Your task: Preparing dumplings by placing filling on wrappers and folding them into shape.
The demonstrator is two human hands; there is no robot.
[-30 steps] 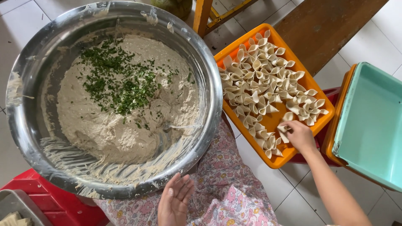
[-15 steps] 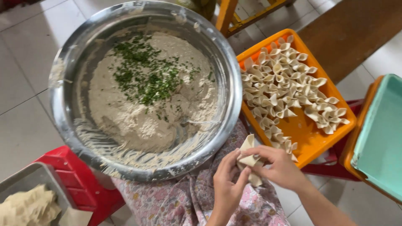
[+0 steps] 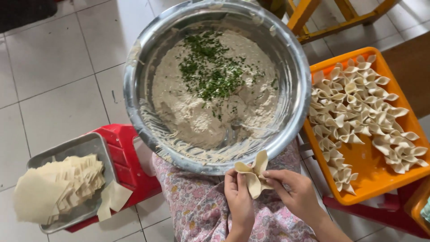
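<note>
Dozens of folded dumplings (image 3: pixel 367 112) already fill most of the orange tray (image 3: pixel 358 177) at the person's right, laid in loose rows; only the near corner of that tray is bare. One more dumpling (image 3: pixel 254 177) is in work, held over the lap in front of the big steel bowl (image 3: pixel 134 85). Left hand (image 3: pixel 239 201) is curled under it, fingers closed on the lower part of the wrapper. Right hand (image 3: pixel 295 190) pinches its right edge between thumb and fingertips. Two corners of the wrapper flare up, so the fold looks partly done, not pressed flat.

Left to do, by my read: plenty. The bowl holds a deep pale filling (image 3: pixel 210 103) with chopped green herbs (image 3: pixel 210 67) on top, barely dug into. A thick fanned stack of square wrappers (image 3: pixel 58 188) sits in a grey metal tray (image 3: pixel 80 150) on a red stool (image 3: pixel 125 152) at the left, one loose wrapper (image 3: pixel 114 199) hanging over its edge.

Hard to tell: whether filling is inside the held dumpling, since the wrapper hides it. Both wrists run off the bottom edge. The orange tray's far right side is cropped, so the full count is unknown. A second orange-and-teal container (image 3: pixel 421 206) shows only a sliver at bottom right. Yellow wooden legs (image 3: pixel 340 18) at top are cut off; unclear what furniture they belong to.
</note>
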